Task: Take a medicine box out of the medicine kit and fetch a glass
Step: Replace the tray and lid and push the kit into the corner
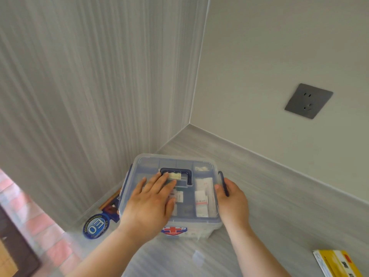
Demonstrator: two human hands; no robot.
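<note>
Our medicine kit [169,196] is a see-through plastic box with a lid on top, and it sits on the grey desk [269,206] right in the corner where the two walls meet. It has a dark blue handle [176,173] lying flat on the lid and a red cross sticker [173,230] on its front. Through the lid we see small white packs and medicine boxes [202,196] in little sections. We think the kit is hard and stiff, smooth and a bit slippery, and not very heavy, since the things inside look small and light. Our left hand [151,204] lies flat on the lid with the fingers spread wide, pressing down and not gripping anything. Our right hand [231,198] is curled around the right side of the kit, with the fingers on the dark blue clip [223,182] there. The lid looks closed. We think the clips on the sides are the good places to take hold to open it, while one hand keeps the kit from sliding. The boxes inside are likely thin card, so we should pinch them softly. Beside the kit on the left lies a round blue badge [95,226]. A yellow box [337,263] sits well apart near the bottom right. We see no glass here.
</note>
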